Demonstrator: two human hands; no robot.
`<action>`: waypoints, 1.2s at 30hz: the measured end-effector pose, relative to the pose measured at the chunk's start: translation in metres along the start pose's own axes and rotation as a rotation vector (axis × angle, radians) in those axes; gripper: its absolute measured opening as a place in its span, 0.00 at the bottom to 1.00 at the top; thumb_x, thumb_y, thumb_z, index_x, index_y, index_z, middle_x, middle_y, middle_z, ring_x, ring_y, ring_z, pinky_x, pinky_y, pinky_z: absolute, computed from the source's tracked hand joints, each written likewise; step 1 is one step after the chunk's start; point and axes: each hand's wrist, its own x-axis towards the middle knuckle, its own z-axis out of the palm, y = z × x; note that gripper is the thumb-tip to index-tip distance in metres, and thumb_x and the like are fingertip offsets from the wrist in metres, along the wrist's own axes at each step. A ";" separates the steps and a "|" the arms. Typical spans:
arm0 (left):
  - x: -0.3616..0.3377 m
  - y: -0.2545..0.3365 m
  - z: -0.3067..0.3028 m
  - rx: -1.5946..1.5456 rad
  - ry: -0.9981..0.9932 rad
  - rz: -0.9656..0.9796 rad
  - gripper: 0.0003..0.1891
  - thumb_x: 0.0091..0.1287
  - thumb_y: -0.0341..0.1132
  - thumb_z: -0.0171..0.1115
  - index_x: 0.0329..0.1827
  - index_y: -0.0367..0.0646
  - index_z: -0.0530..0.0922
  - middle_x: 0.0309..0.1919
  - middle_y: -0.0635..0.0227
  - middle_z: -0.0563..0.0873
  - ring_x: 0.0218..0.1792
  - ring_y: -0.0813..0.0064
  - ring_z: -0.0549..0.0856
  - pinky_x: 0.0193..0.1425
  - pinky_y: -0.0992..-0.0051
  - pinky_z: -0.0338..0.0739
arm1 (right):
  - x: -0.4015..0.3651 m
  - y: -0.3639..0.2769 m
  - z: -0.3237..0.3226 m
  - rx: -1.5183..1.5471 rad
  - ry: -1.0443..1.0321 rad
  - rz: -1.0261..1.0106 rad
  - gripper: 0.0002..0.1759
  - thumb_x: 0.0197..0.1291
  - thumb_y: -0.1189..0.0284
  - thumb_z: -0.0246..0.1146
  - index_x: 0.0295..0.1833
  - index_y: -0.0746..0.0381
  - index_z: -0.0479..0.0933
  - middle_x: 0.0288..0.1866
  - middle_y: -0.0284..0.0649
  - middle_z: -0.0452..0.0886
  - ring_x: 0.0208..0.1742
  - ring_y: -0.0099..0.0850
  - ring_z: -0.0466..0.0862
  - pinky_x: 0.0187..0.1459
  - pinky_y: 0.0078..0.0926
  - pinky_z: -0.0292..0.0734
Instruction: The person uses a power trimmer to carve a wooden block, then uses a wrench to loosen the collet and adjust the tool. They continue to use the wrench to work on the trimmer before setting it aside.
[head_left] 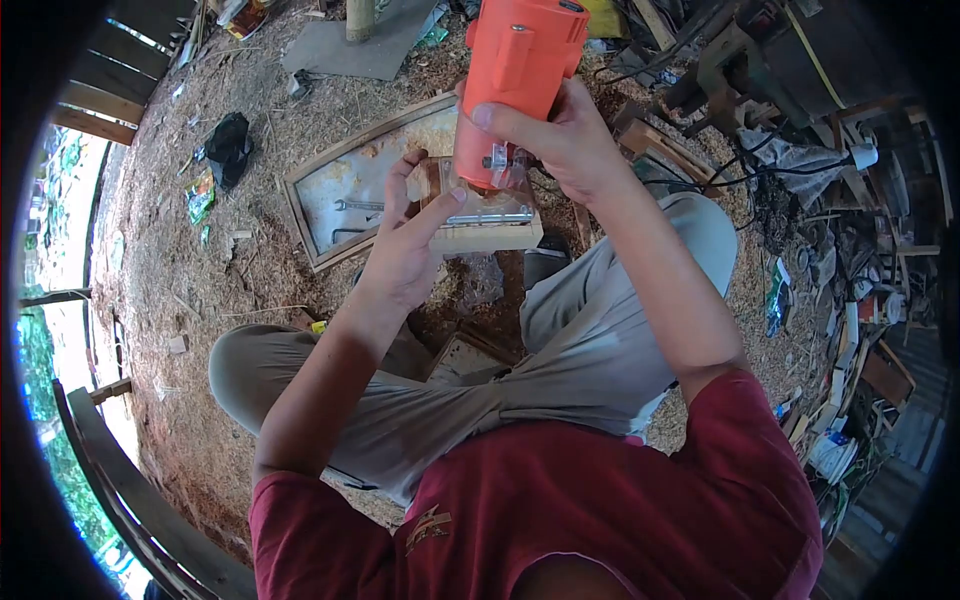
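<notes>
My right hand [562, 138] is wrapped round the orange body of a trim router [527, 65], its thumb lying across the near side. The router stands upright on a clear base plate [492, 208]. Below the plate shows a pale wooden piece [492, 238]. With its thumb on top and fingers at the left side, my left hand [405, 255] grips the base plate. The underside of the router is hidden.
A wood-framed metal tray [297, 215] lies on the shavings-covered ground, with a wrench [358, 206] in it. A black plastic bag [230, 150] sits to the left. Cables [700, 185] and scrap wood crowd the right side. My crossed legs [600, 330] are close below.
</notes>
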 end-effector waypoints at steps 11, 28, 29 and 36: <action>-0.008 0.005 0.006 0.090 -0.012 0.015 0.35 0.76 0.29 0.59 0.80 0.57 0.51 0.69 0.52 0.76 0.64 0.50 0.84 0.58 0.44 0.85 | 0.003 0.005 0.000 -0.014 -0.057 -0.044 0.35 0.59 0.77 0.75 0.72 0.63 0.72 0.58 0.42 0.87 0.59 0.32 0.87 0.60 0.38 0.85; -0.010 0.012 0.009 0.057 0.015 0.045 0.41 0.72 0.25 0.66 0.81 0.52 0.50 0.63 0.52 0.79 0.56 0.60 0.87 0.51 0.56 0.88 | -0.004 -0.008 0.001 -0.068 -0.031 0.082 0.34 0.57 0.77 0.77 0.69 0.65 0.73 0.59 0.43 0.86 0.61 0.33 0.87 0.64 0.40 0.84; -0.010 0.011 0.010 0.052 0.017 0.053 0.41 0.71 0.25 0.66 0.81 0.52 0.50 0.63 0.53 0.79 0.57 0.60 0.86 0.52 0.56 0.87 | -0.003 -0.009 0.001 -0.075 -0.032 0.083 0.35 0.57 0.77 0.76 0.69 0.65 0.73 0.59 0.43 0.86 0.61 0.33 0.87 0.64 0.40 0.84; -0.013 0.016 0.013 0.051 0.033 0.005 0.41 0.71 0.24 0.66 0.81 0.52 0.51 0.61 0.54 0.79 0.59 0.62 0.85 0.55 0.58 0.86 | -0.002 -0.006 0.002 -0.086 -0.030 0.117 0.32 0.57 0.77 0.76 0.67 0.65 0.74 0.58 0.42 0.86 0.60 0.32 0.87 0.61 0.37 0.84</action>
